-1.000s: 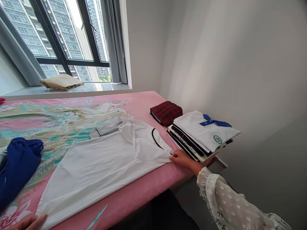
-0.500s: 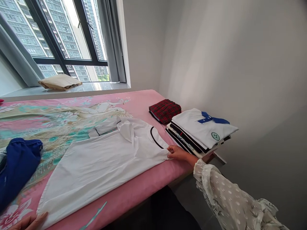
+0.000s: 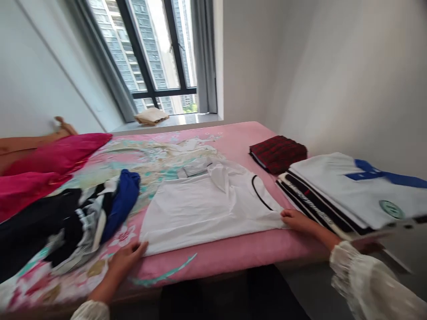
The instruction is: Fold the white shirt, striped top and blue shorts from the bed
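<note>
A white shirt (image 3: 207, 209) with a black-trimmed collar lies flat on the pink patterned bedsheet (image 3: 233, 251). My left hand (image 3: 125, 261) rests at the shirt's near left corner, fingers curled on the hem. My right hand (image 3: 295, 220) pinches the shirt's near right corner, beside a stack of folded clothes (image 3: 350, 195) topped by a white polo with a blue collar.
A folded red plaid garment (image 3: 277, 153) lies behind the stack. A heap of dark, white and blue clothes (image 3: 83, 213) sits to the left, with red fabric (image 3: 46, 160) beyond it. A beige bundle (image 3: 151, 115) rests on the window sill. A wall stands on the right.
The view has swung left and closer, revealing the clothes heap and red fabric. My left hand is now fully in view at the shirt's left corner; my right hand stays on the right corner.
</note>
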Available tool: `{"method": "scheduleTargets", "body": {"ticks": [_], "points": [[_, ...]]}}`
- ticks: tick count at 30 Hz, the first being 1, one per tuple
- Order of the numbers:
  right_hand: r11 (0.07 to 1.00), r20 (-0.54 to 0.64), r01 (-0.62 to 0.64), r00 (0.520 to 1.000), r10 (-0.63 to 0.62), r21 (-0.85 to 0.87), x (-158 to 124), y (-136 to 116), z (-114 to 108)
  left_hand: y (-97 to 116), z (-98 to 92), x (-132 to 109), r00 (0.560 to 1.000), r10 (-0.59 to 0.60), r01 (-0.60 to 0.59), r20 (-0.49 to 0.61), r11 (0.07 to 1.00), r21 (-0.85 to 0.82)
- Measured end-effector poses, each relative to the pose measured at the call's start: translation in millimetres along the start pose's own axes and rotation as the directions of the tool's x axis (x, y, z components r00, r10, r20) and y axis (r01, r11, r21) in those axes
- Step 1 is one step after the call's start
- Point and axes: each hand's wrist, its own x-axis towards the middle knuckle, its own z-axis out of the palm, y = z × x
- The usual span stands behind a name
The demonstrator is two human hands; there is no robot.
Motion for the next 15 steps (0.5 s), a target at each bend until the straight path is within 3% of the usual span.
{"method": "scheduleTargets", "body": {"ticks": [3,7,15], "points": [[1.0,-0.002,-0.001,1.0,0.001,-0.024,-0.8,7.1,4.1,3.0,1.5,-7.7,0.996,-0.064,0.063,0.064,0.998,0.014],[0.999,-0.07,-0.013,0.997,0.01,-0.038,2.4,16.9,8.1,-0.2,3.0,-9.3,0.993,-0.106,0.105,0.053,0.994,0.015],[0.999,-0.193,-0.019,0.981,0.027,0.042,2.9,7.4,8.9,1.5,7.9,-0.9,0.998,-0.025,0.023,0.059,0.999,0.032]]}}
